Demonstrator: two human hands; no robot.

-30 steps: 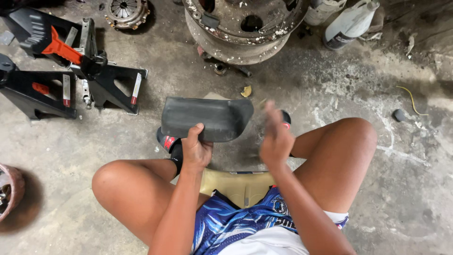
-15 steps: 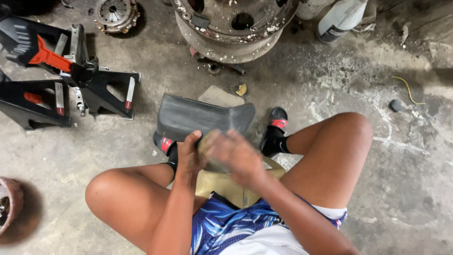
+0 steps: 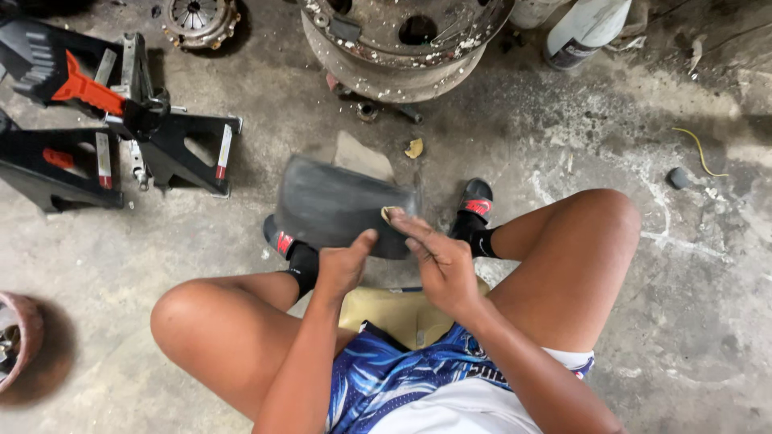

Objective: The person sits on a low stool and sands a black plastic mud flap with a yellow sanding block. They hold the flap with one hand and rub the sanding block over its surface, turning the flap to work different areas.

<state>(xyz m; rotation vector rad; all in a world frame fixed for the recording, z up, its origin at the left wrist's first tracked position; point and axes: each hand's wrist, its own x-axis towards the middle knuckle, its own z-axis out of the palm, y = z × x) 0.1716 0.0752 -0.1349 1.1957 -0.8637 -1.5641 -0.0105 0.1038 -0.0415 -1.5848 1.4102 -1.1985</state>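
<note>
— What's in the hands?

— Left hand (image 3: 342,265) grips the near edge of a dark rubber sheet (image 3: 338,205), held up over the feet. Right hand (image 3: 438,261) lies half open, fingertips pressing a small tan piece (image 3: 392,214) onto it.

— Anything crowding them?

— Black jack stands (image 3: 121,137) off left, a steel wheel rim (image 3: 398,40) ahead, another tan scrap (image 3: 414,148) on the concrete between.

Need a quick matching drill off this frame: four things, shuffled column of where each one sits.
1. left hand
2. right hand
3. wheel rim
4. jack stands

a. top centre of the floor
b. fingertips on the dark rubber piece's right end
c. upper left of the floor
d. gripping the rubber piece's near edge

Pairs: 1-d, 2-b, 3-a, 4-c
</note>
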